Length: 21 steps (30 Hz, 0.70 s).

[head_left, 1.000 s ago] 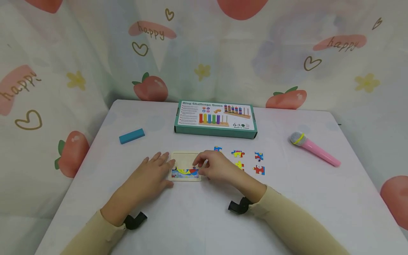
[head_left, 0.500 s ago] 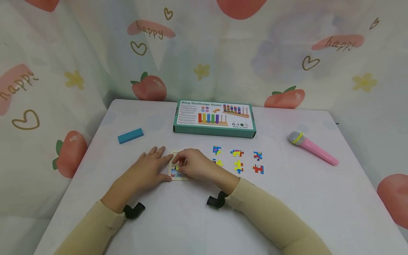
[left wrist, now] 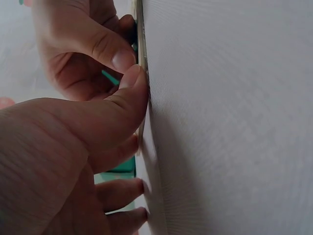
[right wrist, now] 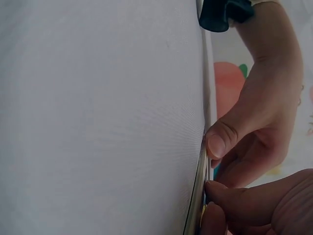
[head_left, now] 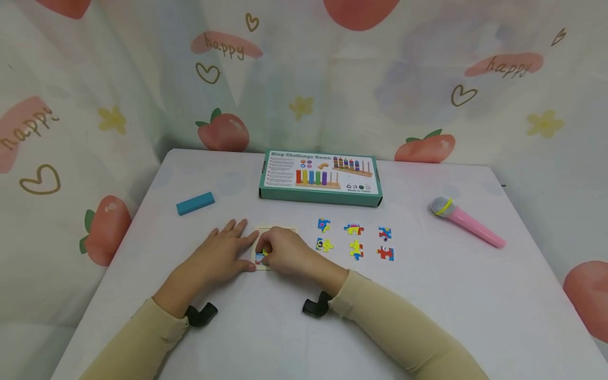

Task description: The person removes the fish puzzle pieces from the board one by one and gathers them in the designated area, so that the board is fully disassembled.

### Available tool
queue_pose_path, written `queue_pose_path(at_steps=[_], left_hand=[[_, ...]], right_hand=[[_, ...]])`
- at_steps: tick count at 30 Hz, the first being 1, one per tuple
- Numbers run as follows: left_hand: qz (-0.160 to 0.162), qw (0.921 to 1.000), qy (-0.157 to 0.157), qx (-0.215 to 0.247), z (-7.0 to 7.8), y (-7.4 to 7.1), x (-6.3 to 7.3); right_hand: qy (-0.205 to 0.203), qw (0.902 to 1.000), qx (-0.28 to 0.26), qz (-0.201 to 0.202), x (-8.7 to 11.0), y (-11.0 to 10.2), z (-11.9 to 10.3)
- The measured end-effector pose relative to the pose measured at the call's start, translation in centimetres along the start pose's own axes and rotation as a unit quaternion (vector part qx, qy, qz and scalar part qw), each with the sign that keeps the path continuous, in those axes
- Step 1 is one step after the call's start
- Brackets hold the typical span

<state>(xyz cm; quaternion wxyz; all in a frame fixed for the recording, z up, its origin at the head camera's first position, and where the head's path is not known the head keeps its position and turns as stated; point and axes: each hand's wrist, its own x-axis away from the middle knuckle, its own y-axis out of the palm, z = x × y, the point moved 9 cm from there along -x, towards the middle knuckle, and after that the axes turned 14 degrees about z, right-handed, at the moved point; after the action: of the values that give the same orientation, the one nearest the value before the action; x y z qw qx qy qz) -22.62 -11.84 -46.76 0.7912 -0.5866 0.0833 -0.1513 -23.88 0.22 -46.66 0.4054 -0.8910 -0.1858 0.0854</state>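
My left hand (head_left: 218, 253) lies with fingers spread on the left side of a small wooden puzzle tray (head_left: 291, 230), index finger and thumb at its edge. Over the tray, my right hand (head_left: 287, 253) has its fingers bent, with thumb and index finger down at the left part of a colourful puzzle picture (head_left: 259, 257). I cannot tell whether they pinch a piece or only press on it. Most of the tray is hidden under this hand. In the right wrist view, thumb and fingertip of the right hand (right wrist: 259, 200) meet the tray's thin edge (right wrist: 195, 200).
Several loose puzzle pieces (head_left: 355, 249) lie in two rows right of the tray. Behind stands a green Ring Challenge Game box (head_left: 320, 195). A blue block (head_left: 196, 203) is at the left, a pink toy microphone (head_left: 475, 226) at the right.
My right hand has moved left from the tray's right side to its left part, uncovering the loose pieces beside it. My left hand has stayed at the tray's left edge.
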Motion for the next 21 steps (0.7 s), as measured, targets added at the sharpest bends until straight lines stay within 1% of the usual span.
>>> queue_pose_path(at_steps=[7,12,21], left_hand=[[0.0,1.0,-0.002,0.001,0.17,-0.18,0.17],[0.003,1.0,0.001,0.003,0.21,-0.22,0.23],[0.009,1.0,0.0,0.002,0.19,-0.19,0.12]], right_hand=[[0.018,0.9998,0.009,0.006,0.43,-0.09,-0.14],[0.02,0.9997,0.015,0.008,0.53,-0.06,-0.14],[0.021,0.9997,-0.002,0.008,0.72,0.0,-0.06]])
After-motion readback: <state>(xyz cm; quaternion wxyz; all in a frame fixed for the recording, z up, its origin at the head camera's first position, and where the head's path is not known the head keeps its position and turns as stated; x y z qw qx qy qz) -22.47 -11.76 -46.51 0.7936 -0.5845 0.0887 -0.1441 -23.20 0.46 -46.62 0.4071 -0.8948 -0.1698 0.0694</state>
